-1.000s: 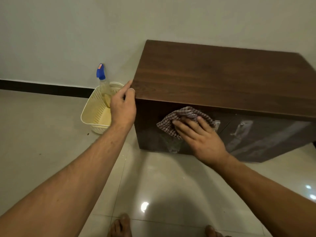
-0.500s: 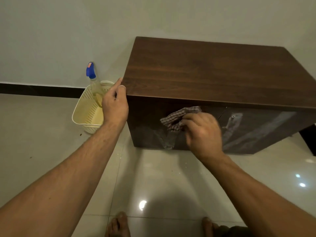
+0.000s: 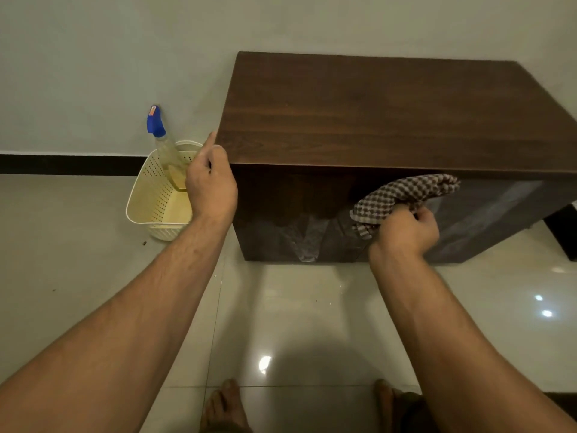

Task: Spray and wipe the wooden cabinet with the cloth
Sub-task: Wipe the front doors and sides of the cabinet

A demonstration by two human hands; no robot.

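A low dark wooden cabinet stands against the wall, its front face streaked with wet patches. My right hand grips a bunched brown-and-white checked cloth and presses it against the upper middle of the front face. My left hand rests on the cabinet's front left top corner, fingers curled over the edge. A clear spray bottle with a blue trigger head leans inside a cream basket to the left.
The cream perforated plastic basket sits on the glossy tiled floor by the wall, just left of the cabinet. My bare feet show at the bottom edge. A dark object stands at the far right beside the cabinet.
My right hand closed from flat to a fist around the cloth and slid it rightward along the cabinet's front. My left hand stayed on the corner.
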